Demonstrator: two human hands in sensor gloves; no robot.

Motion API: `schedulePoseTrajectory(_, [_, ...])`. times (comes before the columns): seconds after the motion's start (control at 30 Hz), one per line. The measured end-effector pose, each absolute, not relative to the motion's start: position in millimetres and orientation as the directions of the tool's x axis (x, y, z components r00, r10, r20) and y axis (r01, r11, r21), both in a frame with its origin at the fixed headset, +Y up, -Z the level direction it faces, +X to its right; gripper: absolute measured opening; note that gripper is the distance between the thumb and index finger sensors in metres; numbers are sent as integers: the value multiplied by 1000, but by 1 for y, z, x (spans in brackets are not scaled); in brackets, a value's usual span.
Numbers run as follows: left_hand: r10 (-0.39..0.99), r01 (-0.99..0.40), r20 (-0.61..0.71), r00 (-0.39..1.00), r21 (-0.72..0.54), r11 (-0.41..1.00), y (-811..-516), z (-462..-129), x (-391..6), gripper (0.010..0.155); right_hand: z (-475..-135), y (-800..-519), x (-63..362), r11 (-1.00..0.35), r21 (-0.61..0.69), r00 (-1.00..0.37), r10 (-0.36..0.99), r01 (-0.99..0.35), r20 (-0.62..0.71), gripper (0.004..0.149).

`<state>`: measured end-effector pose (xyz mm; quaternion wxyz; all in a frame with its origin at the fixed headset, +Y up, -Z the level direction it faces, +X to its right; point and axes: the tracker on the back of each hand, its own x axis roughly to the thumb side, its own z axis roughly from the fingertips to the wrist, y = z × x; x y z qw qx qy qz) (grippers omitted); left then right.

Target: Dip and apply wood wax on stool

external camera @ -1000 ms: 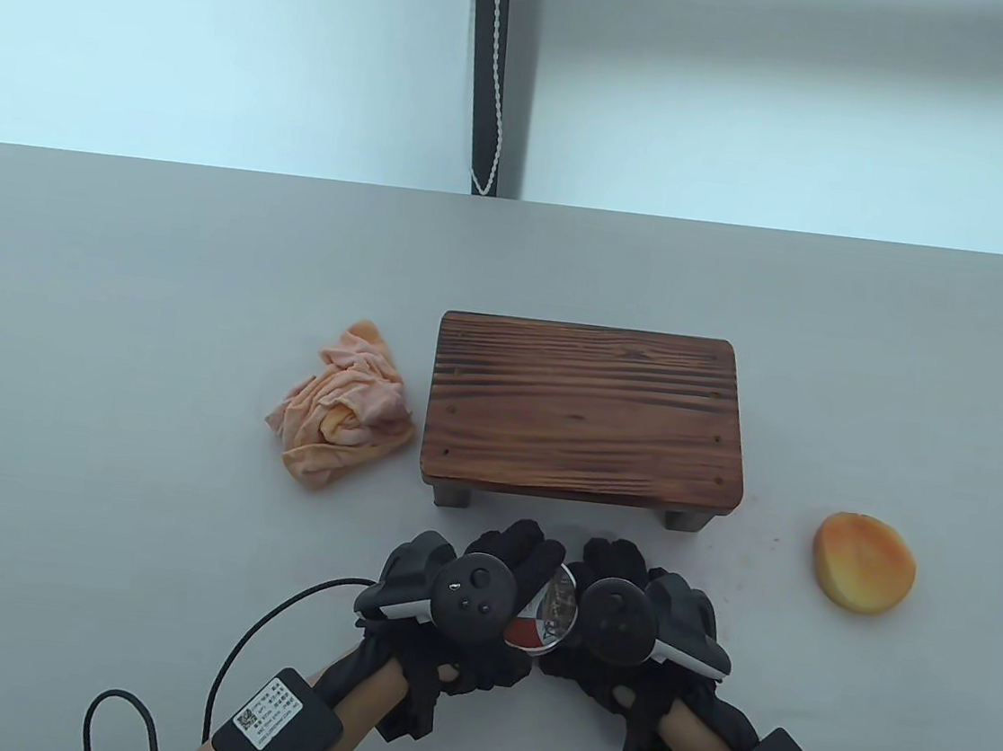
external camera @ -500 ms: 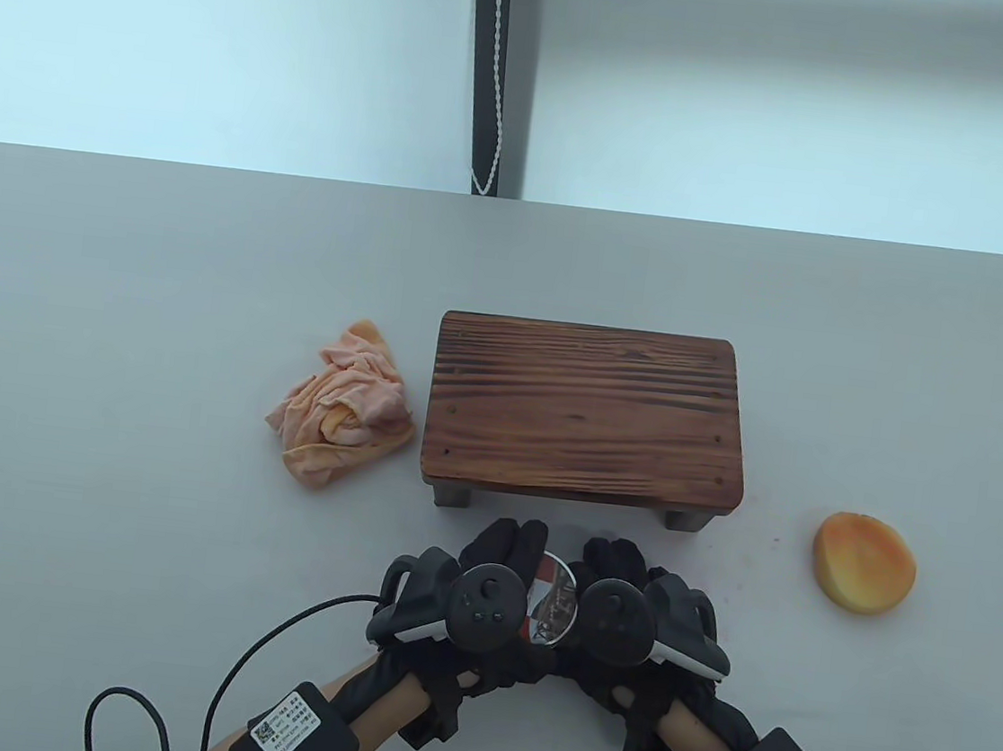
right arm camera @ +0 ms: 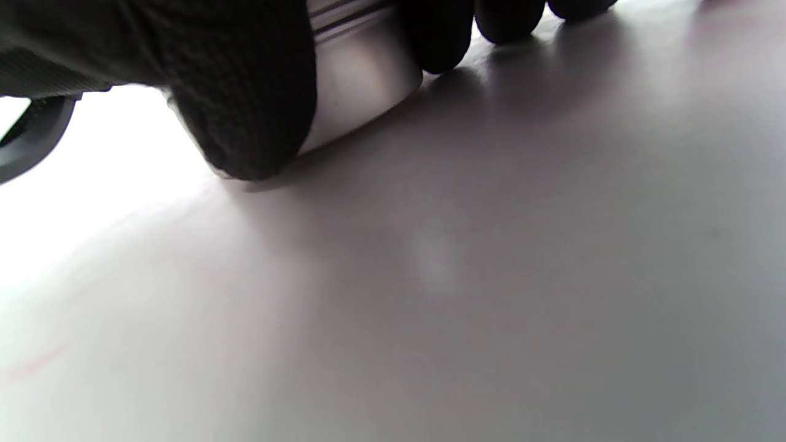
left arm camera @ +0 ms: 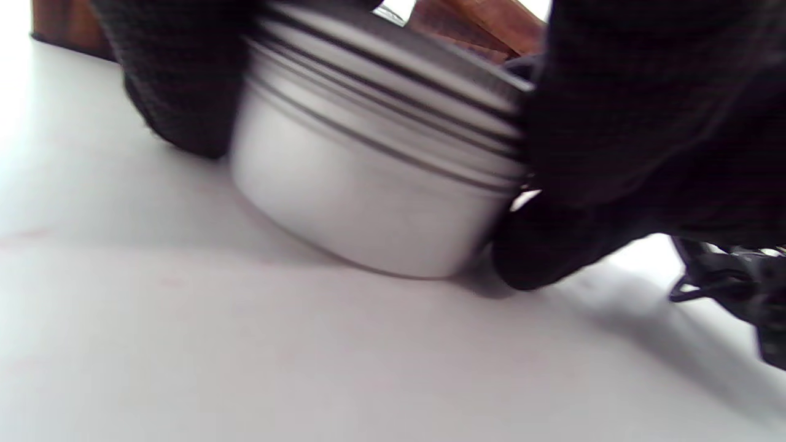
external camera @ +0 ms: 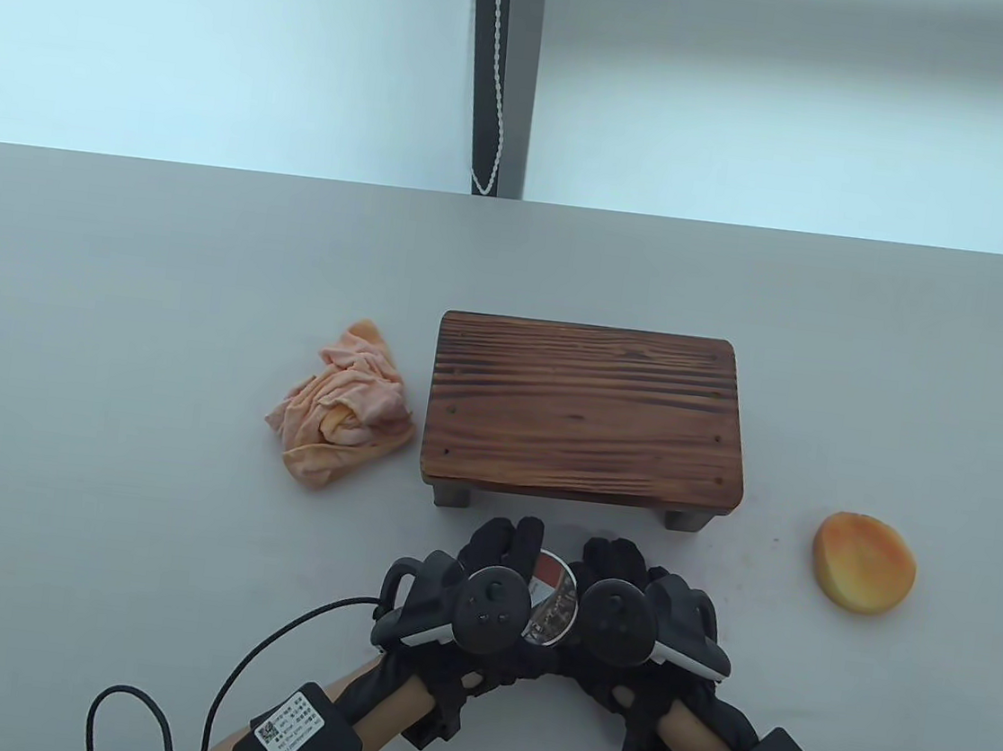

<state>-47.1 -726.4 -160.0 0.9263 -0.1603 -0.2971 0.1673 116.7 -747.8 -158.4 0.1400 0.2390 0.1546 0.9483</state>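
Both gloved hands close around a small round silver metal wax tin [external camera: 550,603] with a red-and-white printed lid, which stands on the grey table [external camera: 159,282] just in front of the dark-stained wooden stool [external camera: 586,412]. The left hand [external camera: 475,608] curls its fingers [left arm camera: 178,86] round the tin's left side; the right hand [external camera: 627,620] wraps the right side, thumb [right arm camera: 245,116] pressed to the wall. The lid looks seated, so I judge opening comes next: one hand twisting, the other bracing. The tin sits between the 2 grips, equally near each. A crumpled peach cloth [external camera: 342,407] lies left of the stool, and a round orange sponge [external camera: 864,561] lies well apart to the right.
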Motion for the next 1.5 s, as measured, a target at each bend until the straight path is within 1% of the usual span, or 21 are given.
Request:
schedulePoseTrajectory(0.1, [450, -208, 529, 719, -455, 866, -727, -163, -50, 90, -159, -748, 117, -911, 364, -845, 346, -197, 408, 80])
schedulePoseTrajectory(0.17, [465, -206, 540, 702, -471, 858, -727, -163, -52, 87, -159, -748, 117, -910, 365, -845, 347, -198, 407, 80])
schedulePoseTrajectory(0.2, [470, -217, 534, 703, -468, 857, -728, -163, -53, 90, -159, -748, 117, -909, 366, -845, 349, -199, 406, 80])
schedulePoseTrajectory(0.27, [459, -227, 487, 743, -462, 858, -731, -163, -53, 106, -159, -748, 117, -909, 367, -844, 349, -198, 407, 80])
schedulePoseTrajectory(0.37, [395, -233, 462, 794, -369, 900, -733, -161, -51, 112, -159, -748, 118, -908, 368, -844, 349, -198, 408, 80])
schedulePoseTrajectory(0.47, [362, -202, 493, 791, -348, 915, -731, -161, -50, 105, -159, -748, 118, -908, 368, -844, 350, -199, 407, 80])
schedulePoseTrajectory(0.53, [400, -230, 501, 767, -366, 902, -729, -162, -52, 101, -159, -748, 118, -909, 367, -844, 349, -199, 406, 79])
schedulePoseTrajectory(0.67, [408, -148, 584, 702, -441, 885, -727, -164, -52, 88, -160, -749, 119, -907, 369, -845, 354, -205, 400, 79])
schedulePoseTrajectory(0.73, [430, -187, 565, 704, -438, 880, -728, -165, -55, 87, -160, -749, 119, -907, 369, -845, 354, -205, 400, 79])
schedulePoseTrajectory(0.77, [433, -192, 560, 706, -437, 879, -729, -165, -54, 90, -160, -749, 119, -906, 370, -845, 355, -206, 400, 79])
schedulePoseTrajectory(0.87, [388, -170, 534, 751, -411, 896, -731, -164, -52, 109, -160, -749, 119, -907, 369, -845, 354, -204, 400, 79])
schedulePoseTrajectory(0.93, [357, -168, 523, 774, -373, 912, -732, -162, -50, 111, -160, -749, 119, -907, 369, -845, 353, -204, 401, 79])
schedulePoseTrajectory(1.0, [339, -180, 508, 792, -337, 924, -731, -160, -49, 106, -160, -749, 119, -907, 369, -845, 354, -204, 400, 79])
schedulePoseTrajectory(1.07, [321, -163, 558, 766, -314, 935, -728, -161, -48, 105, -160, -749, 119, -908, 365, -846, 354, -208, 398, 79])
schedulePoseTrajectory(1.13, [354, -167, 588, 727, -349, 922, -726, -163, -50, 102, -160, -749, 119, -908, 364, -846, 354, -208, 398, 79])
schedulePoseTrajectory(1.17, [404, -153, 615, 677, -419, 895, -725, -165, -51, 99, -160, -749, 119, -907, 365, -846, 354, -208, 398, 79])
schedulePoseTrajectory(1.2, [409, -114, 636, 654, -452, 885, -725, -166, -52, 92, -160, -748, 119, -907, 366, -845, 356, -209, 400, 79])
schedulePoseTrajectory(1.27, [431, -148, 616, 660, -455, 878, -727, -168, -56, 87, -160, -749, 119, -906, 368, -844, 356, -208, 400, 79])
schedulePoseTrajectory(1.33, [436, -162, 601, 670, -455, 875, -729, -168, -58, 97, -160, -749, 120, -905, 371, -844, 357, -208, 400, 79])
schedulePoseTrajectory(1.4, [435, -198, 544, 718, -439, 876, -732, -167, -59, 109, -160, -749, 119, -905, 371, -844, 357, -206, 401, 79])
schedulePoseTrajectory(1.5, [363, -182, 527, 768, -364, 913, -733, -166, -56, 113, -160, -749, 119, -906, 371, -844, 356, -205, 402, 79])
